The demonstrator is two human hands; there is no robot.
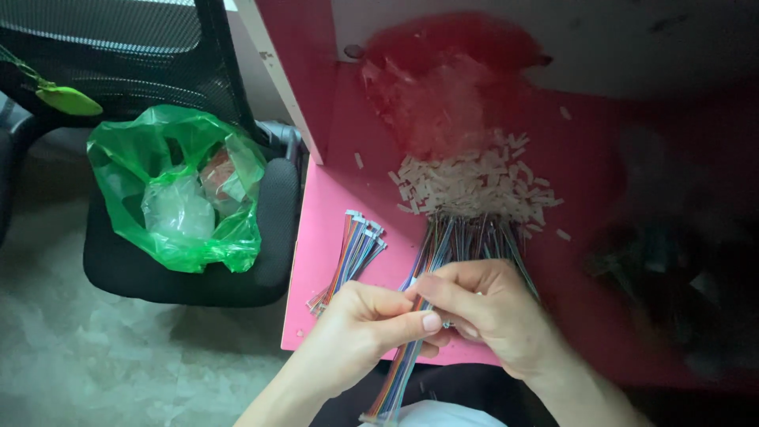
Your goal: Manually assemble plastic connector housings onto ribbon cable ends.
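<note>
A multicoloured wire strip (405, 360) is pinched between both hands at the near edge of the pink worktop (332, 237); the left hand (360, 332) and the right hand (482, 304) are both closed on it, fingers meeting at its middle. A small batch of strips with end connectors (352, 257) lies finished, as it seems, to the left. A larger wire bundle (466, 241) and a heap of loose white connectors (474, 186) appear still to be worked through.
</note>
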